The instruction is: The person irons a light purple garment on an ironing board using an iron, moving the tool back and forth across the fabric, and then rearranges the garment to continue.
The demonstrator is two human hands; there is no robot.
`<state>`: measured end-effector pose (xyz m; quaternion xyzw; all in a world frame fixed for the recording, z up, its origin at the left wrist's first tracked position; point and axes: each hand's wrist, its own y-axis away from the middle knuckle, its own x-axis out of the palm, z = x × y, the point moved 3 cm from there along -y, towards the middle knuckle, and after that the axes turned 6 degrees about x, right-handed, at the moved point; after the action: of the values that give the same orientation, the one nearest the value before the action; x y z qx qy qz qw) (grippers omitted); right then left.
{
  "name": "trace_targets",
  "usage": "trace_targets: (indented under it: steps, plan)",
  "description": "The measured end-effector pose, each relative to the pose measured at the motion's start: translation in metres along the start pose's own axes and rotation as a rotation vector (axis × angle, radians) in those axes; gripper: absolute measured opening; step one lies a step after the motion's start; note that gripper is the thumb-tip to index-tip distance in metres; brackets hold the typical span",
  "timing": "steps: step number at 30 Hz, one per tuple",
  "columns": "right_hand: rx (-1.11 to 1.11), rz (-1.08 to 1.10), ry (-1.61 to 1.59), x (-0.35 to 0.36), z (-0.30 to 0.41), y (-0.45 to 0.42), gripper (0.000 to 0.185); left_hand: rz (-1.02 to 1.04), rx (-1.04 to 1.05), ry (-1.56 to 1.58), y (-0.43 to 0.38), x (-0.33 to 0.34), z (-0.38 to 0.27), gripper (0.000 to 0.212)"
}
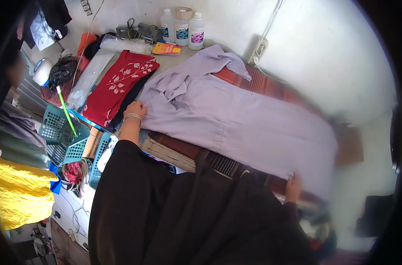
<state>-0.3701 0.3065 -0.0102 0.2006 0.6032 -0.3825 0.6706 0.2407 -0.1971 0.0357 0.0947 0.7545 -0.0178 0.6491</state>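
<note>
A long lavender garment (254, 122) lies spread over a striped red-brown cloth (270, 84) on the table. Its upper end, with a sleeve, is bunched and creased; the rest lies fairly flat. My left hand (134, 111), with bangles at the wrist, grips the garment's left end with curled fingers. On the near edge towards the right end, my right hand (293, 188) pinches the fabric; it is slightly blurred. A folded red garment (121, 86) with a pale leaf print lies just beyond my left hand, on top of dark cloth.
Plastic bottles (197, 33) and an orange booklet (167, 48) stand or lie at the back wall, near a wall socket (259, 51). Clear plastic packaging (93, 73) lies left of the red garment. Teal baskets (63, 132) and yellow cloth (22, 192) are at the left.
</note>
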Motion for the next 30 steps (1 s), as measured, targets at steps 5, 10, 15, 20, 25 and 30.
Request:
trace_targets:
  steps: [5,10,15,20,25,30]
  plan:
    - [0.011,0.024,0.026,-0.006,0.007,-0.003,0.044,-0.237,-0.082,0.079,-0.021,0.026,0.02,0.026]
    - [-0.019,0.037,0.036,-0.001,0.0,-0.005,0.046,-0.415,0.119,-0.07,-0.016,0.03,0.019,0.024]
    - [0.021,0.054,0.049,0.0,0.0,-0.005,0.049,-0.336,0.115,0.072,-0.013,0.019,0.028,0.025]
    - [0.019,0.058,0.009,0.003,0.003,-0.005,0.049,-0.332,0.021,0.066,0.015,0.023,0.076,0.025]
    - [0.014,-0.011,0.05,0.002,0.005,0.0,0.048,-0.013,-0.272,0.01,0.044,0.007,0.081,0.029]
    - [0.014,-0.035,0.052,0.001,0.011,-0.001,0.047,0.06,-0.296,0.183,0.034,0.013,0.091,0.029]
